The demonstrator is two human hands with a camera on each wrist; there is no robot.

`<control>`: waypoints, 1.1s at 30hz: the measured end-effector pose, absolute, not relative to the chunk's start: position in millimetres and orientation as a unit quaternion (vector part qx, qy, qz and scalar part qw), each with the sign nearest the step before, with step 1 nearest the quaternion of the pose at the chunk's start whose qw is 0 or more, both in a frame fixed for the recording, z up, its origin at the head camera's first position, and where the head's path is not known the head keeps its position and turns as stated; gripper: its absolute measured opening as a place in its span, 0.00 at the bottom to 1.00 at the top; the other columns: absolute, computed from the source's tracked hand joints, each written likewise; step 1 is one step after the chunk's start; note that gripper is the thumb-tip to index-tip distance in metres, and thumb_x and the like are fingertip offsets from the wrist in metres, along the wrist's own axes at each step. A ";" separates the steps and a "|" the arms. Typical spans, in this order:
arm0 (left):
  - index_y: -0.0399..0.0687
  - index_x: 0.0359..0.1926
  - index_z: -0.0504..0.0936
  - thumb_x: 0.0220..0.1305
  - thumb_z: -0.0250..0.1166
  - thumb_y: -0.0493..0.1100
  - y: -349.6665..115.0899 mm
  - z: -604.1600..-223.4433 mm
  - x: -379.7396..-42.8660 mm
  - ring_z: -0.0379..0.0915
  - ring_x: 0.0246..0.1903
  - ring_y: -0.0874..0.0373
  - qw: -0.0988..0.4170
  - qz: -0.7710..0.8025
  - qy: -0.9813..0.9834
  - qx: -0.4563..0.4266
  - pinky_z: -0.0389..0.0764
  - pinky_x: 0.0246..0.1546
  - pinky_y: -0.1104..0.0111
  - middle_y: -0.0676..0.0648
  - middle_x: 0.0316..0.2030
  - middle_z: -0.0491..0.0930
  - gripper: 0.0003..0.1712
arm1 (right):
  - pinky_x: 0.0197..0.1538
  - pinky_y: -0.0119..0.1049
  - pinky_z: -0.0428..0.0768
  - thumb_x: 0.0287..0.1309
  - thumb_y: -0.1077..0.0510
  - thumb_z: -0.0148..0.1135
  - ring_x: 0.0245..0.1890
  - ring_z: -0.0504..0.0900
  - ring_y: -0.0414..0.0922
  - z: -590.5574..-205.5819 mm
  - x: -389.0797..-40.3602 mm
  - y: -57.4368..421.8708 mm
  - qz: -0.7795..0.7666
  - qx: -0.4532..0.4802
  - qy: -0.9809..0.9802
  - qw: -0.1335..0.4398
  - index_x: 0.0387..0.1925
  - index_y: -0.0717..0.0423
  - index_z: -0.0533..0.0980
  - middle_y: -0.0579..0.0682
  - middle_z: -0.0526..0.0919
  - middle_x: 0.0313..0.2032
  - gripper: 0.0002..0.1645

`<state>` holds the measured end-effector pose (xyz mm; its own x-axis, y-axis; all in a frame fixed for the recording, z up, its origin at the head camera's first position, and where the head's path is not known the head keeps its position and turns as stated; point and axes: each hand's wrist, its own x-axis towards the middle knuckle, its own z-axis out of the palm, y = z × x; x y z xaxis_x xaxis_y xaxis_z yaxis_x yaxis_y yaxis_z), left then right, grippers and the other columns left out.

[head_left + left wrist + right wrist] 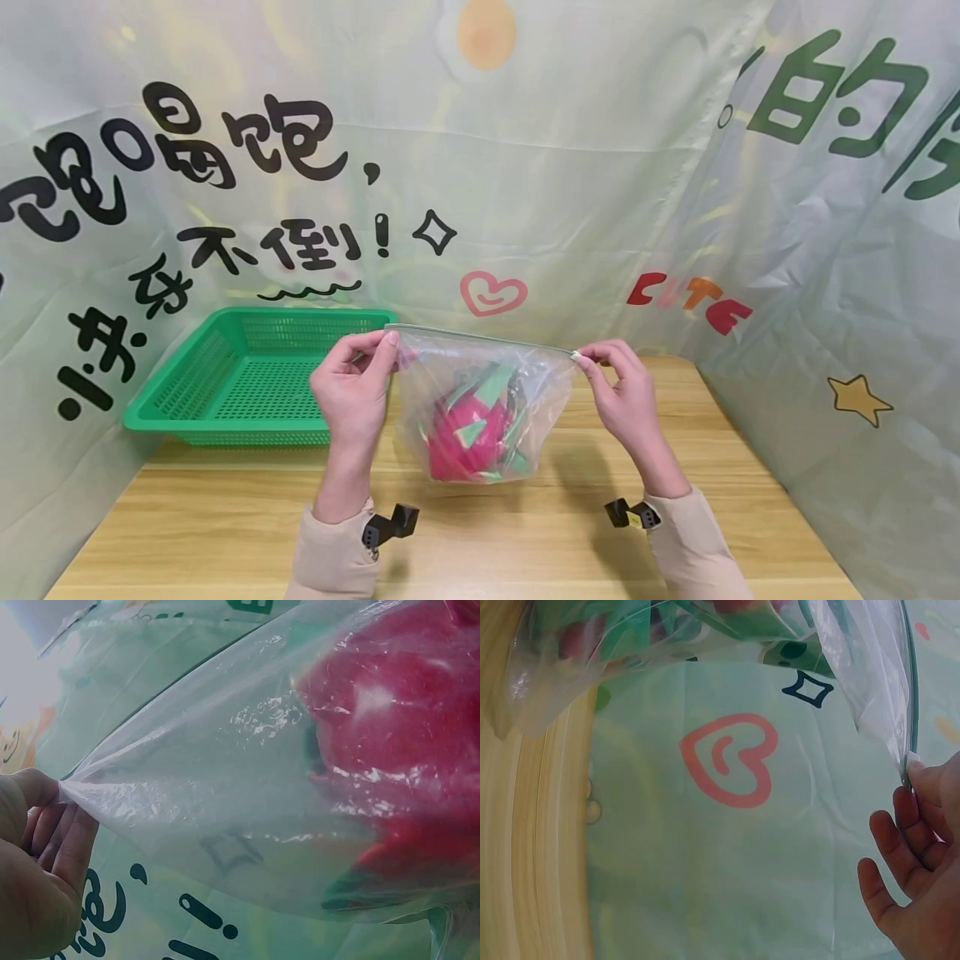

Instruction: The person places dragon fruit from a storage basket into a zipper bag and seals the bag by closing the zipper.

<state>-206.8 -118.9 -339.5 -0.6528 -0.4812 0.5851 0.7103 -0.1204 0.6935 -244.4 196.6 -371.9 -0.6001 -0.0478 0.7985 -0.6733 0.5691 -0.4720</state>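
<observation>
A clear zip bag (558, 392) hangs between both hands in the head view, its green zip strip drawn nearly straight along the top. Inside it lies a pink dragon fruit (468, 433) with green scales, other green and dark pieces beside it partly hidden by the film. My left hand (356, 387) pinches the bag's left top corner between thumb and finger. At the other end my right hand (622, 392) pinches the right top corner, by a small white slider. In the left wrist view the film (187, 772) stretches from the left fingertips to the fruit.
A green plastic basket (225, 425) with a perforated floor stands at the table's back left, behind the left hand. The wooden table (480, 542) ends against a printed cloth backdrop (585, 208) at the back and sides. A small black camera sits on each wrist.
</observation>
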 end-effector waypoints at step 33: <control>0.33 0.42 0.87 0.65 0.70 0.29 -16.1 -336.3 -194.0 0.87 0.28 0.47 0.219 -0.732 -0.607 -0.219 0.89 0.29 0.59 0.38 0.35 0.86 0.06 | 0.55 0.32 0.83 0.82 0.49 0.48 0.44 0.86 0.33 -377.4 -299.0 213.0 0.648 0.109 -0.749 0.087 0.74 0.64 0.62 0.66 0.73 0.69 0.32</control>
<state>-194.0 -16.1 -336.3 -0.8076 -0.0552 0.5871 0.5872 -0.1674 0.7920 -299.0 213.0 -377.4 -0.9610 -0.0502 0.2721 -0.2765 0.1360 -0.9514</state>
